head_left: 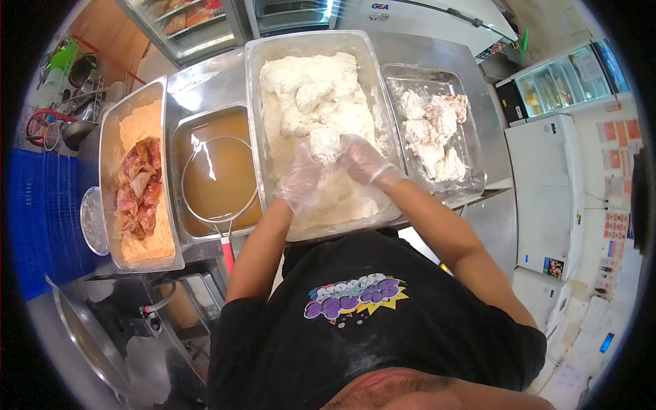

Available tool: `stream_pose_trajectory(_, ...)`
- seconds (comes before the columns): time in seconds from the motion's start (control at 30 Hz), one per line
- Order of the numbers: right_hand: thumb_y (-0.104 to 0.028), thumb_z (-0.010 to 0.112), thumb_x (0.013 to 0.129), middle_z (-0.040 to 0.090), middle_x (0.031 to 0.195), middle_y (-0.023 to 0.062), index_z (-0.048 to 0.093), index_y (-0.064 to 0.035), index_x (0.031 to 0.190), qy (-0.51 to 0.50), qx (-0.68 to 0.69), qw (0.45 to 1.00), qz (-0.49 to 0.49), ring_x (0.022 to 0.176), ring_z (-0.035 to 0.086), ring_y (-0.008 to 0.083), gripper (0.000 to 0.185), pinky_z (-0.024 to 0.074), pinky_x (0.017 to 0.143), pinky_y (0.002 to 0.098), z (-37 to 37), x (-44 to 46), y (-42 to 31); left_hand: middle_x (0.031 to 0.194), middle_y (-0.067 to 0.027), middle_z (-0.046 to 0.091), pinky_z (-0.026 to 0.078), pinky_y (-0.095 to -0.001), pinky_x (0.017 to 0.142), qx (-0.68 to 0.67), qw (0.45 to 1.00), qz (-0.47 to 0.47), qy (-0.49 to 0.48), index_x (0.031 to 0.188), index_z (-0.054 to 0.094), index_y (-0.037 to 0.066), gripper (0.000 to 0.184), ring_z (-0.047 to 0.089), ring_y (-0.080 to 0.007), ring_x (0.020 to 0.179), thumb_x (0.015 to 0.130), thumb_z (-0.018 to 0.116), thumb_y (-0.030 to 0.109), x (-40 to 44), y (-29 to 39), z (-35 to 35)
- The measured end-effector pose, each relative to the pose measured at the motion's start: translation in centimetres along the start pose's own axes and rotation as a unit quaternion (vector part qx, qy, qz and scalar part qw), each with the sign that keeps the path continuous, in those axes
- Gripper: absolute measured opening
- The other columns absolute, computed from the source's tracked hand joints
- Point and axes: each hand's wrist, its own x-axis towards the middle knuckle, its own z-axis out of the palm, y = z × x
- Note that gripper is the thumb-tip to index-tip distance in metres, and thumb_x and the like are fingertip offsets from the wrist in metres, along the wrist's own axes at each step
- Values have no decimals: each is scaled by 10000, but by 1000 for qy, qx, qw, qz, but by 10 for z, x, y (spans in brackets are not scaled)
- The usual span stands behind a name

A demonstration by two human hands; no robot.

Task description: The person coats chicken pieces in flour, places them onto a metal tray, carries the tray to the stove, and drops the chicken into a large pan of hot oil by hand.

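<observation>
- Hands first, head view: left hand [301, 179] and right hand [367, 160], both in clear plastic gloves, curled in on one floury piece [325, 145] between them, over the near half of the flour tub [254, 89].
- Another coated lump [314, 96] lies on the flour [345, 72], beyond the hands.
- Done, by the look of it: a cluster of white-coated pieces [437, 130] in the metal tray [480, 154] to the right.
- Left over, judging by their bare surfaces: reddish meat pieces [140, 184] on orange powder [147, 253] in the far-left pan [102, 178].
- Between: a pan of brownish liquid [205, 174], wire strainer [186, 195] in it, red handle [227, 254] over the near rim. No meat made out under the surface.
- Reckoned partway through; total count can't be told.
- Writing: white freezer [437, 19] reads "GEA" in blue; smaller mark beneath, probably "SNI".
- Shirt print [355, 297], purple bubble letters: not legible. Wall sheets [615, 225]: too small to read.
</observation>
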Motion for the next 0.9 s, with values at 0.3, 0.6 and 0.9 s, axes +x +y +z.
stream_pose_trajectory(0.3,-82,612,867,677,885,300,679,28,902,118,-133,984,27,880,683,452,133,545,791,497,40,-8,8,959,-203,714,545,-423,785,208,972,82,68,1156,667,-32,274,682,-329,857,888,625,4,29,-73,-16)
stream_pose_trajectory(0.6,-93,664,832,677,903,288,687,1,913,146,-240,957,71,864,683,462,126,543,786,529,60,3,16,931,-261,686,524,-500,793,338,927,96,129,1069,648,-34,243,684,-420,913,883,667,122,24,-71,-1)
stream_pose_trajectory(0.9,-153,671,875,685,894,228,668,8,917,191,-209,956,-81,865,688,386,167,555,798,458,-63,-28,-55,1043,-272,708,545,-463,931,482,859,161,-58,1120,669,-36,331,690,-411,1064,871,724,175,38,12,-41)
